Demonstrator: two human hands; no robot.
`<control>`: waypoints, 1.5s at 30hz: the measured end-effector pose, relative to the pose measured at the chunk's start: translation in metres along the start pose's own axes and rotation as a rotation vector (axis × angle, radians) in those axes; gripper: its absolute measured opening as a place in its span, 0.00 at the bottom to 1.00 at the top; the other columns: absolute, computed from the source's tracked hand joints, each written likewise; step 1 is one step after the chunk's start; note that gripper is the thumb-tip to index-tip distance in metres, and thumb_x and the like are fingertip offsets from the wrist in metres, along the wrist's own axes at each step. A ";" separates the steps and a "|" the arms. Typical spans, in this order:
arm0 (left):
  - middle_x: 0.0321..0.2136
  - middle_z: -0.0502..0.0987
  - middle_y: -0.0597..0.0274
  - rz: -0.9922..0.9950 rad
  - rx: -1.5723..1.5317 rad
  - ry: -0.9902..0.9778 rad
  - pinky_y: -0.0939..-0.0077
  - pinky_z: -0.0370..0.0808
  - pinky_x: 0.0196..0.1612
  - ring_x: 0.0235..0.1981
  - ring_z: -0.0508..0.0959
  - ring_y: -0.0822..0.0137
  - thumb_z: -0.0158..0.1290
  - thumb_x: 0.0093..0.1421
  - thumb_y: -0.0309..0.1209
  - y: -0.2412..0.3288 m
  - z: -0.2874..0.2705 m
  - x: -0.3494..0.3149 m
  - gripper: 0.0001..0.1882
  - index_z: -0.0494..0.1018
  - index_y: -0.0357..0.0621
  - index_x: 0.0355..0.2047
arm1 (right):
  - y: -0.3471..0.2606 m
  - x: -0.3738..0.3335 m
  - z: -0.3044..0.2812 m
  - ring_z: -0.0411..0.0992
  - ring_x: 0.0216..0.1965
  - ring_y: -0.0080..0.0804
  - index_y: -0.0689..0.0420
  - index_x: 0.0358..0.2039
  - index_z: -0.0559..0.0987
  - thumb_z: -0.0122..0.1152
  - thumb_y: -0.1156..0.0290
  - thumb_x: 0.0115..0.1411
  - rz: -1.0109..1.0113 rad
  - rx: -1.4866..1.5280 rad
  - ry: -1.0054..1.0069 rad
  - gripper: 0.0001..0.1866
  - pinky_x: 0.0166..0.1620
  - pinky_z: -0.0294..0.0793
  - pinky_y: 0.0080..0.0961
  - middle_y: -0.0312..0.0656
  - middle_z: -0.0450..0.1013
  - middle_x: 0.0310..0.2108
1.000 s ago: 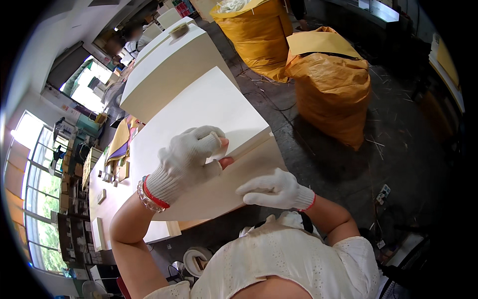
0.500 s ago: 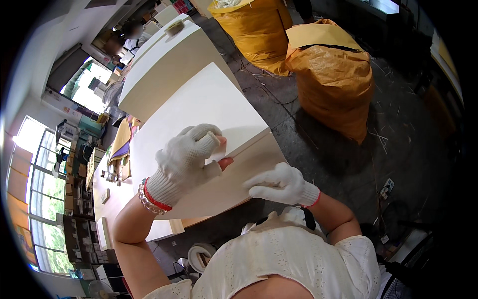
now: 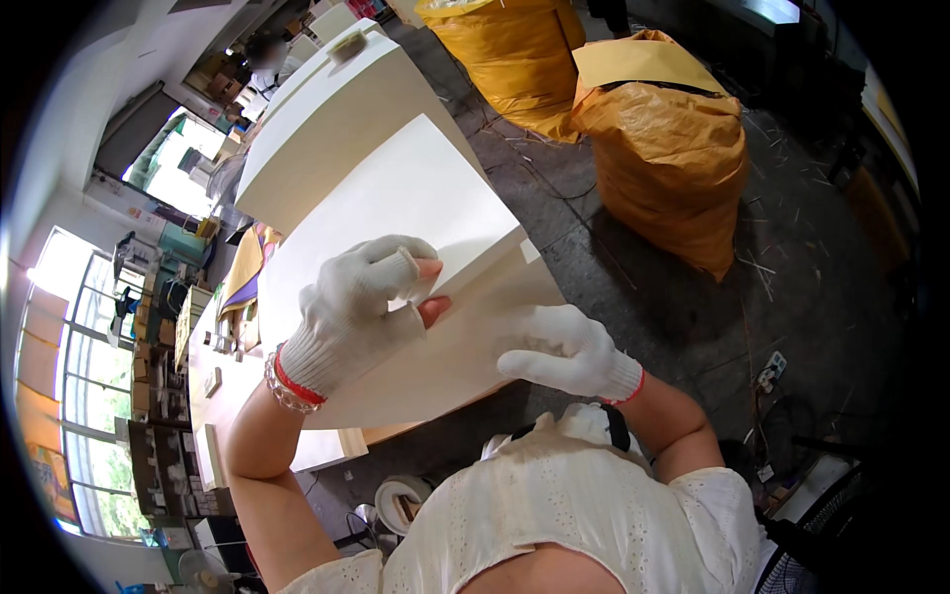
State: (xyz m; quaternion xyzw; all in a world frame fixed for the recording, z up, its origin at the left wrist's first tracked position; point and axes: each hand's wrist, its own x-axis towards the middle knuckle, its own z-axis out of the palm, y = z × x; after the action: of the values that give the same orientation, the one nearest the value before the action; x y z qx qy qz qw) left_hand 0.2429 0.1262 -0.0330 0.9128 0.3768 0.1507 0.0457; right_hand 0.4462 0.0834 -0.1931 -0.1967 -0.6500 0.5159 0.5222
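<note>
A tall stack of large white sheets [image 3: 396,188], apparently paper, lies in front of me. My left hand [image 3: 361,312], in a white knit glove with bare thumb and index tips, is closed at the stack's near edge. Its index finger rests above the edge and its thumb below, gripping an upper layer of the sheets. That layer sits offset from those beneath, leaving a narrow step at the right corner. My right hand [image 3: 566,346], gloved in white too, is held open by the stack's near side. Its fingers are stretched out and slightly blurred; whether they touch the sheets I cannot tell.
Another white stack [image 3: 336,119] stands beyond, with a roll of tape [image 3: 346,47] on top. Orange sacks [image 3: 663,168] stand on the floor to the right. Small blocks [image 3: 213,383] and cloth [image 3: 242,272] lie on the table at left. A white bucket [image 3: 401,500] is below. A person is far off.
My left hand has shifted slightly left and away, and the upper layer of sheets has moved with it, baring a step at the right corner. My right hand has moved slightly right.
</note>
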 end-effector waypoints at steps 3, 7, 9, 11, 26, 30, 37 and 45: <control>0.36 0.81 0.58 -0.004 -0.030 -0.002 0.72 0.78 0.32 0.31 0.81 0.59 0.68 0.46 0.28 -0.004 0.000 0.000 0.13 0.77 0.42 0.32 | -0.016 0.009 0.003 0.74 0.40 0.24 0.66 0.54 0.72 0.63 0.70 0.60 0.051 0.020 -0.014 0.24 0.43 0.73 0.23 0.44 0.77 0.40; 0.36 0.81 0.58 0.031 -0.035 0.005 0.73 0.78 0.31 0.30 0.81 0.61 0.69 0.46 0.28 -0.012 0.002 -0.001 0.13 0.77 0.42 0.32 | -0.034 0.017 0.009 0.73 0.47 0.27 0.69 0.59 0.66 0.62 0.72 0.60 0.203 0.135 -0.031 0.28 0.50 0.72 0.24 0.47 0.74 0.48; 0.36 0.81 0.58 -0.002 -0.046 -0.011 0.75 0.77 0.34 0.32 0.82 0.62 0.68 0.44 0.23 -0.011 0.002 -0.001 0.15 0.78 0.40 0.33 | -0.035 0.017 0.011 0.73 0.48 0.27 0.69 0.60 0.65 0.62 0.71 0.60 0.226 0.171 -0.013 0.30 0.51 0.72 0.24 0.48 0.73 0.50; 0.36 0.81 0.58 -0.020 -0.047 -0.016 0.76 0.77 0.35 0.33 0.82 0.63 0.68 0.43 0.21 -0.009 0.001 -0.001 0.16 0.79 0.40 0.34 | -0.035 0.016 0.012 0.73 0.48 0.27 0.70 0.60 0.65 0.62 0.69 0.60 0.200 0.137 0.007 0.31 0.50 0.72 0.24 0.49 0.72 0.51; 0.37 0.81 0.58 -0.007 -0.102 -0.009 0.75 0.77 0.36 0.34 0.81 0.64 0.69 0.44 0.24 -0.011 0.001 -0.002 0.16 0.80 0.41 0.36 | -0.035 0.014 0.014 0.71 0.51 0.26 0.72 0.61 0.63 0.63 0.70 0.59 0.268 0.208 0.016 0.33 0.52 0.71 0.23 0.50 0.71 0.52; 0.37 0.81 0.57 -0.017 -0.098 -0.012 0.75 0.77 0.36 0.35 0.81 0.64 0.69 0.45 0.24 -0.011 0.001 -0.003 0.16 0.80 0.40 0.36 | -0.032 0.013 0.014 0.71 0.51 0.26 0.71 0.61 0.63 0.63 0.71 0.59 0.227 0.167 0.012 0.33 0.52 0.71 0.23 0.49 0.71 0.52; 0.37 0.81 0.57 0.029 -0.064 0.022 0.75 0.78 0.33 0.32 0.82 0.63 0.70 0.46 0.28 -0.012 0.003 -0.002 0.14 0.79 0.42 0.33 | -0.032 0.014 0.016 0.73 0.47 0.25 0.69 0.61 0.64 0.62 0.72 0.59 0.238 0.169 0.017 0.32 0.50 0.72 0.23 0.46 0.75 0.47; 0.35 0.81 0.57 0.019 -0.057 0.021 0.74 0.78 0.33 0.31 0.81 0.61 0.70 0.44 0.27 -0.008 0.004 -0.003 0.16 0.77 0.39 0.32 | -0.035 0.014 0.015 0.73 0.46 0.25 0.68 0.60 0.65 0.62 0.73 0.59 0.274 0.225 0.014 0.30 0.49 0.73 0.23 0.45 0.75 0.47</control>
State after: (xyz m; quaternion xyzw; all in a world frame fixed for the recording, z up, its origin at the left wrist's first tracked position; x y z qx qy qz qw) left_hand 0.2367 0.1295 -0.0391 0.9131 0.3640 0.1715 0.0664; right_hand 0.4373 0.0738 -0.1551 -0.2273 -0.5516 0.6503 0.4704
